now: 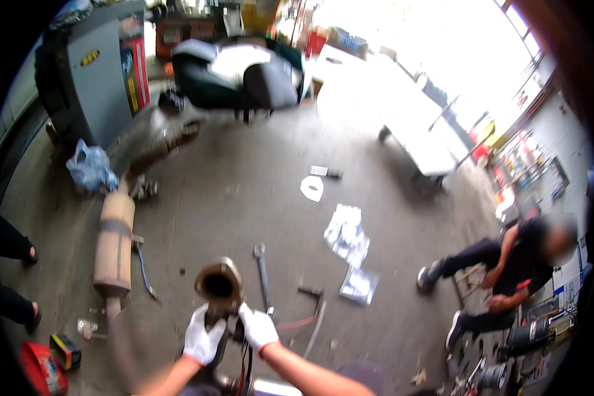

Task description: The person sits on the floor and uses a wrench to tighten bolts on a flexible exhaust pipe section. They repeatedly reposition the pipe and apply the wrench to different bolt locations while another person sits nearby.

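Note:
An exhaust pipe [221,266] with a round, open, flanged end stands up in front of me, its dark mouth showing. My left hand [204,336], in a white glove with a red cuff, is closed on it from the left, just below the flange. On the other side my right hand [258,327], gloved alike, grips the same pipe, its fingers partly hidden behind the metal. A shiny metal cylinder [274,387] shows below, between my forearms. Just beyond my right hand a wrench [263,274] lies on the floor.
A long rusty muffler [114,254] lies at left, near a plastic bag [91,166]. Plastic packets [347,234] and a white gasket-shaped piece [311,189] lie ahead. A platform cart [416,132] stands far right. A seated person [508,284] is at right; another person's legs [10,247] are left.

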Demonstrator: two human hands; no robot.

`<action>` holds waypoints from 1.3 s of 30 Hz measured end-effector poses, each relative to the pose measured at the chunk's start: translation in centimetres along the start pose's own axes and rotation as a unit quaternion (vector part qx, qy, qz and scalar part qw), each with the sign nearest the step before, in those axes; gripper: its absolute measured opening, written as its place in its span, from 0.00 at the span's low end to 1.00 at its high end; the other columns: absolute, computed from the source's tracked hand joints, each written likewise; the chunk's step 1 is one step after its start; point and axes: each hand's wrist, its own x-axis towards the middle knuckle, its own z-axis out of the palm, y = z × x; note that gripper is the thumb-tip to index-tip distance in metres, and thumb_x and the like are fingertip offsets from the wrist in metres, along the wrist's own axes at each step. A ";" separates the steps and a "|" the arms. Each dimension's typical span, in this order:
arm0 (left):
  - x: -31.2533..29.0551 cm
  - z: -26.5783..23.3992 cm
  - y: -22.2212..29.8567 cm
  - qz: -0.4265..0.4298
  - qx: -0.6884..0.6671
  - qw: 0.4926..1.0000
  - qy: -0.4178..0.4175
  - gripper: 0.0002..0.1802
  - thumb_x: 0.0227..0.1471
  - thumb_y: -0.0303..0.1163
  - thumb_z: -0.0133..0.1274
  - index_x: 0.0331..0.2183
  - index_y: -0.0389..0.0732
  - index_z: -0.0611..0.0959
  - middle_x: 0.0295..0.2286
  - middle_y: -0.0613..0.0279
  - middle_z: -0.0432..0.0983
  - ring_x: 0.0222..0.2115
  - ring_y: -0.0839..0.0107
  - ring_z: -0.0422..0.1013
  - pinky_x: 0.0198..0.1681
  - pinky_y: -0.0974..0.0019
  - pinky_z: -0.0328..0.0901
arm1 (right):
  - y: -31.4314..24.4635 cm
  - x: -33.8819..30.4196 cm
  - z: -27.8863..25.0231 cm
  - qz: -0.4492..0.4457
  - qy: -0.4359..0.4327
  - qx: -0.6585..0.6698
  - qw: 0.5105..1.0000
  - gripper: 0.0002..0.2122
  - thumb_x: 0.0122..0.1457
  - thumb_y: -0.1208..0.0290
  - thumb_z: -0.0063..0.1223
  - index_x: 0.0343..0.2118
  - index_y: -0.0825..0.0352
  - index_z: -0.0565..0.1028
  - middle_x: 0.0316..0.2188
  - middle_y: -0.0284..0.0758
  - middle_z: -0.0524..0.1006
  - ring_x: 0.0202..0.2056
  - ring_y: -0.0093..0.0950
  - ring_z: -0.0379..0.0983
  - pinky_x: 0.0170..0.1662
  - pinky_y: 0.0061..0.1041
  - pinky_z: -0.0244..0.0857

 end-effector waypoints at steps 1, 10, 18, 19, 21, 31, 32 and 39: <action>-0.5 0.0 -0.3 0.010 0.010 1.000 0.012 0.33 0.58 0.44 0.69 0.59 0.37 0.80 0.52 0.41 0.82 0.54 0.44 0.80 0.59 0.49 0.73 | -1.4 -0.4 -0.8 0.068 -0.033 0.025 0.997 0.33 0.77 0.40 0.40 0.42 0.73 0.84 0.40 0.58 0.84 0.47 0.58 0.79 0.52 0.50 0.70; -0.8 -0.1 -0.1 -0.029 0.012 0.999 0.005 0.33 0.57 0.50 0.68 0.57 0.41 0.82 0.51 0.42 0.83 0.52 0.43 0.80 0.57 0.46 0.73 | -2.3 -2.2 0.9 0.057 0.045 0.080 0.994 0.25 0.78 0.52 0.48 0.44 0.75 0.83 0.32 0.50 0.84 0.36 0.43 0.81 0.45 0.44 0.73; -0.8 -0.1 -0.1 0.012 0.042 0.999 0.001 0.33 0.59 0.52 0.66 0.58 0.41 0.80 0.50 0.40 0.80 0.53 0.38 0.77 0.57 0.42 0.71 | -0.2 -1.1 2.1 0.088 0.045 0.213 0.972 0.20 0.78 0.56 0.51 0.38 0.69 0.84 0.24 0.29 0.77 0.25 0.21 0.71 0.29 0.28 0.67; -0.9 -0.1 -0.2 0.012 0.045 0.999 0.004 0.33 0.60 0.52 0.66 0.58 0.41 0.80 0.50 0.40 0.80 0.53 0.38 0.77 0.57 0.42 0.71 | -0.2 -0.9 2.2 0.095 0.043 0.222 0.969 0.20 0.78 0.55 0.52 0.38 0.68 0.85 0.24 0.29 0.77 0.23 0.21 0.71 0.28 0.28 0.66; -1.0 0.1 -0.5 0.016 0.052 0.998 0.008 0.33 0.60 0.52 0.66 0.58 0.41 0.80 0.50 0.40 0.80 0.53 0.38 0.77 0.58 0.42 0.71 | -0.3 -0.8 2.2 0.103 0.039 0.214 0.971 0.24 0.78 0.54 0.49 0.38 0.73 0.85 0.24 0.32 0.80 0.24 0.22 0.73 0.29 0.30 0.68; -0.7 0.1 -0.2 -0.007 0.028 1.000 0.011 0.32 0.58 0.46 0.69 0.57 0.38 0.81 0.52 0.43 0.82 0.56 0.44 0.78 0.61 0.47 0.71 | -2.6 -1.7 1.2 0.155 -0.002 0.267 0.951 0.31 0.79 0.41 0.43 0.36 0.68 0.84 0.21 0.30 0.76 0.20 0.23 0.71 0.26 0.29 0.67; -0.8 0.2 -0.1 -0.008 0.028 1.000 0.009 0.32 0.58 0.46 0.69 0.58 0.38 0.81 0.52 0.43 0.82 0.56 0.44 0.78 0.61 0.47 0.71 | -2.1 -1.5 1.3 0.125 -0.004 0.239 0.963 0.31 0.79 0.41 0.42 0.35 0.67 0.84 0.20 0.29 0.75 0.20 0.22 0.71 0.26 0.29 0.66; -0.8 0.4 0.5 -0.004 0.027 1.000 0.007 0.33 0.59 0.46 0.69 0.59 0.38 0.80 0.53 0.43 0.81 0.56 0.44 0.78 0.60 0.47 0.72 | 3.2 -0.6 2.5 0.007 0.029 0.187 0.982 0.29 0.80 0.48 0.43 0.33 0.71 0.80 0.21 0.33 0.77 0.22 0.27 0.72 0.28 0.35 0.66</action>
